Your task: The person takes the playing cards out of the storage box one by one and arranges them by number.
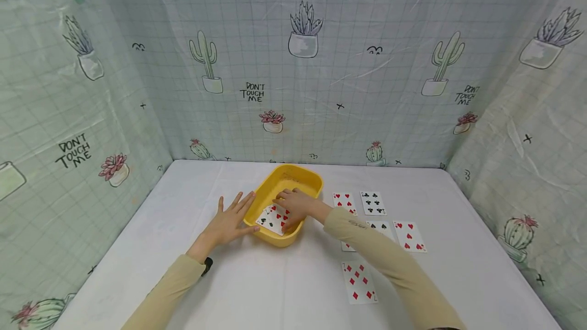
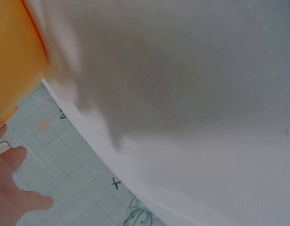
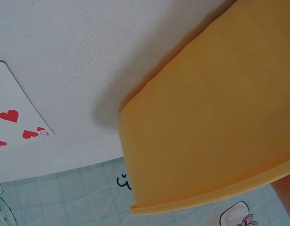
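A yellow plastic tub (image 1: 263, 239) stands on the white table, and playing cards (image 1: 270, 221) lie face up in its near end. Along the tub's left rim, my left hand (image 1: 228, 224) has its fingers spread and fairly straight, fingertips right at the edge. My right hand (image 1: 295, 205) reaches over the right rim into the tub, its fingers bent down and its thumb beside the cards. I cannot tell whether it grips any of them. The right wrist view shows mostly the tub's outer wall (image 3: 206, 117), which hides the fingers.
Right of the tub, several cards lie face up in loose rows, among them a six of clubs (image 1: 373, 203), a six of hearts (image 1: 409, 237) and a seven of diamonds (image 1: 359, 282). My right sleeve (image 1: 385, 253) covers part of them. A cactus-print cloth (image 1: 321, 90) hangs round the table.
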`<state>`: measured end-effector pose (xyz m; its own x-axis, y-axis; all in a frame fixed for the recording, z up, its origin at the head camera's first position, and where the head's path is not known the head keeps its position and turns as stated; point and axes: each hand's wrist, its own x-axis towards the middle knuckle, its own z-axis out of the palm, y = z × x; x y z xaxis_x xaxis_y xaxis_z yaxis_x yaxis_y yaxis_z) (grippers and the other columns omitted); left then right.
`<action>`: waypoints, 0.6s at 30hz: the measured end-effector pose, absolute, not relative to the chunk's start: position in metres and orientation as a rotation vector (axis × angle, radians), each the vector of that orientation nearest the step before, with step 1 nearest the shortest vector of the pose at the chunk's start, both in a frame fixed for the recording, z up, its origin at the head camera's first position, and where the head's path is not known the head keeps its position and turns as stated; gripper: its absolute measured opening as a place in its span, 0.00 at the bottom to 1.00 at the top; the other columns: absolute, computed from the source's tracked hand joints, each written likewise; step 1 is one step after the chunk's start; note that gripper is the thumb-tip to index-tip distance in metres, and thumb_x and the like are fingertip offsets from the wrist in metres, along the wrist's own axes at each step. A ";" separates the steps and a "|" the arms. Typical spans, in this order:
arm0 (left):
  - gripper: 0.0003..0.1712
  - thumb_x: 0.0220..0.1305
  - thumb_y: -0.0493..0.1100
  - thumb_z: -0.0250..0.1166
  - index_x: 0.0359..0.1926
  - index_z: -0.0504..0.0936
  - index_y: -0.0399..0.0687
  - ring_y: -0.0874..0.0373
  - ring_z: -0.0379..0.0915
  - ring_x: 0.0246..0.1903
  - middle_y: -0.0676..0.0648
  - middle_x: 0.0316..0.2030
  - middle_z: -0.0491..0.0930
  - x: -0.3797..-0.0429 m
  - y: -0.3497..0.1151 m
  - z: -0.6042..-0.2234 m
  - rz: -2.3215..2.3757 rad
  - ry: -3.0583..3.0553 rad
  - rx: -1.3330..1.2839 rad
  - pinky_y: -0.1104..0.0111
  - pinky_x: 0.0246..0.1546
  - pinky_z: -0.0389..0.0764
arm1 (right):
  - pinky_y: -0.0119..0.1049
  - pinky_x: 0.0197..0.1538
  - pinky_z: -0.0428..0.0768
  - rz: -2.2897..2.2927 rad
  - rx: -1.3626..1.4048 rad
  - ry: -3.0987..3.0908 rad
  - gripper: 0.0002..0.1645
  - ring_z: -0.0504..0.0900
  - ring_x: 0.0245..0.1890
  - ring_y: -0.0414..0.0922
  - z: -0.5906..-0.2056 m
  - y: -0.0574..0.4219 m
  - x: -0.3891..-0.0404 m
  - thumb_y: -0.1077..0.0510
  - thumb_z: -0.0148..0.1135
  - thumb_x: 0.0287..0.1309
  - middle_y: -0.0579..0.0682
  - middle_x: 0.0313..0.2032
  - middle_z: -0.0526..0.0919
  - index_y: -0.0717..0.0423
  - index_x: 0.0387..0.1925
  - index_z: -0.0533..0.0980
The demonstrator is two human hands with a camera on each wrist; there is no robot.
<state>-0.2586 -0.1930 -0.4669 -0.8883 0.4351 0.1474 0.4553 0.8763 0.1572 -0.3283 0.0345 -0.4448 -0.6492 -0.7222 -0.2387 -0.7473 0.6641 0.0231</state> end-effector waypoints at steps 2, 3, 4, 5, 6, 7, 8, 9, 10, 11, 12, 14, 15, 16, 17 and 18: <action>0.51 0.53 0.73 0.47 0.70 0.41 0.54 0.46 0.41 0.68 0.52 0.70 0.46 -0.258 -0.193 -0.467 -0.285 -2.940 -0.701 0.36 0.60 0.37 | 0.46 0.65 0.59 0.168 -1.177 2.668 0.52 0.60 0.62 0.45 -0.446 0.034 -0.329 0.29 0.62 0.36 0.46 0.61 0.65 0.46 0.63 0.61; 0.51 0.53 0.73 0.47 0.70 0.41 0.55 0.46 0.41 0.68 0.52 0.70 0.46 -0.258 -0.193 -0.467 -0.285 -2.941 -0.702 0.36 0.60 0.37 | 0.46 0.65 0.59 0.167 -1.169 2.666 0.51 0.61 0.61 0.45 -0.446 0.033 -0.329 0.29 0.62 0.37 0.46 0.61 0.65 0.46 0.63 0.61; 0.51 0.53 0.73 0.47 0.70 0.41 0.55 0.46 0.41 0.69 0.52 0.70 0.45 -0.258 -0.193 -0.467 -0.283 -2.945 -0.699 0.36 0.60 0.37 | 0.46 0.65 0.59 0.167 -1.162 2.663 0.51 0.61 0.61 0.45 -0.447 0.033 -0.329 0.30 0.62 0.37 0.46 0.60 0.65 0.45 0.63 0.61; 0.51 0.53 0.74 0.46 0.70 0.40 0.55 0.47 0.40 0.69 0.53 0.70 0.45 -0.258 -0.193 -0.466 -0.284 -2.950 -0.699 0.36 0.60 0.37 | 0.46 0.65 0.59 0.168 -1.157 2.661 0.50 0.61 0.61 0.45 -0.447 0.033 -0.329 0.30 0.63 0.37 0.45 0.60 0.65 0.45 0.62 0.62; 0.51 0.53 0.74 0.46 0.70 0.40 0.55 0.47 0.40 0.69 0.53 0.70 0.45 -0.258 -0.192 -0.466 -0.287 -2.950 -0.699 0.36 0.60 0.37 | 0.46 0.65 0.59 0.169 -1.151 2.659 0.50 0.61 0.61 0.45 -0.447 0.033 -0.329 0.31 0.63 0.37 0.45 0.60 0.66 0.45 0.62 0.62; 0.51 0.53 0.74 0.46 0.70 0.40 0.56 0.47 0.40 0.69 0.53 0.70 0.45 -0.258 -0.192 -0.466 -0.286 -2.950 -0.700 0.36 0.60 0.37 | 0.46 0.65 0.59 0.171 -1.146 2.657 0.49 0.61 0.61 0.45 -0.448 0.032 -0.329 0.31 0.63 0.37 0.45 0.60 0.66 0.44 0.62 0.62; 0.51 0.53 0.74 0.46 0.70 0.40 0.56 0.47 0.40 0.69 0.53 0.70 0.45 -0.258 -0.192 -0.466 -0.290 -2.951 -0.701 0.36 0.60 0.36 | 0.46 0.65 0.60 0.175 -1.143 2.656 0.49 0.61 0.60 0.44 -0.448 0.032 -0.329 0.31 0.63 0.37 0.45 0.60 0.66 0.44 0.62 0.62; 0.51 0.53 0.74 0.46 0.70 0.40 0.55 0.46 0.40 0.69 0.53 0.70 0.45 -0.258 -0.192 -0.466 -0.295 -2.952 -0.701 0.36 0.60 0.36 | 0.46 0.65 0.60 0.177 -1.140 2.656 0.49 0.62 0.60 0.44 -0.448 0.032 -0.329 0.31 0.63 0.37 0.45 0.60 0.66 0.44 0.62 0.62; 0.51 0.53 0.74 0.47 0.70 0.40 0.55 0.46 0.40 0.69 0.53 0.70 0.45 -0.258 -0.192 -0.466 -0.300 -2.952 -0.700 0.36 0.60 0.36 | 0.46 0.64 0.60 0.180 -1.139 2.656 0.49 0.62 0.59 0.44 -0.448 0.032 -0.328 0.31 0.63 0.37 0.46 0.59 0.66 0.44 0.62 0.63; 0.51 0.53 0.73 0.47 0.70 0.41 0.55 0.46 0.40 0.69 0.52 0.70 0.45 -0.258 -0.192 -0.466 -0.308 -2.949 -0.703 0.36 0.60 0.35 | 0.45 0.64 0.61 0.188 -1.143 2.658 0.48 0.62 0.58 0.44 -0.448 0.032 -0.328 0.31 0.63 0.37 0.46 0.58 0.67 0.44 0.61 0.63; 0.51 0.53 0.73 0.48 0.70 0.41 0.55 0.46 0.41 0.69 0.52 0.70 0.45 -0.258 -0.192 -0.466 -0.309 -2.948 -0.700 0.36 0.60 0.36 | 0.45 0.63 0.62 0.198 -1.146 2.660 0.48 0.63 0.57 0.44 -0.448 0.032 -0.328 0.30 0.63 0.37 0.46 0.57 0.67 0.44 0.61 0.63; 0.51 0.53 0.73 0.48 0.70 0.42 0.54 0.45 0.41 0.68 0.52 0.70 0.46 -0.258 -0.192 -0.467 -0.310 -2.943 -0.700 0.36 0.60 0.36 | 0.44 0.61 0.64 0.216 -1.155 2.669 0.48 0.63 0.55 0.44 -0.448 0.032 -0.328 0.29 0.62 0.36 0.47 0.55 0.67 0.44 0.60 0.64; 0.51 0.53 0.73 0.48 0.70 0.42 0.54 0.45 0.41 0.68 0.51 0.69 0.47 -0.258 -0.192 -0.467 -0.306 -2.940 -0.701 0.36 0.59 0.37 | 0.44 0.60 0.64 0.226 -1.156 2.673 0.49 0.63 0.54 0.44 -0.448 0.032 -0.329 0.29 0.62 0.36 0.47 0.55 0.67 0.45 0.60 0.65; 0.51 0.53 0.73 0.48 0.69 0.43 0.54 0.45 0.42 0.68 0.51 0.69 0.47 -0.258 -0.192 -0.467 -0.305 -2.936 -0.701 0.35 0.59 0.37 | 0.44 0.60 0.65 0.234 -1.156 2.676 0.49 0.63 0.53 0.44 -0.448 0.032 -0.329 0.29 0.62 0.36 0.48 0.54 0.67 0.45 0.60 0.65; 0.51 0.53 0.73 0.48 0.69 0.43 0.54 0.44 0.42 0.68 0.50 0.69 0.48 -0.258 -0.192 -0.467 -0.302 -2.931 -0.702 0.35 0.59 0.37 | 0.44 0.60 0.65 0.240 -1.155 2.680 0.49 0.63 0.53 0.44 -0.448 0.032 -0.329 0.28 0.62 0.35 0.48 0.54 0.67 0.45 0.59 0.65; 0.51 0.52 0.73 0.47 0.70 0.43 0.54 0.45 0.42 0.68 0.51 0.69 0.47 -0.258 -0.193 -0.467 -0.295 -2.932 -0.699 0.35 0.59 0.37 | 0.45 0.60 0.65 0.245 -1.152 2.683 0.49 0.63 0.53 0.45 -0.448 0.032 -0.329 0.28 0.62 0.35 0.48 0.54 0.66 0.45 0.59 0.65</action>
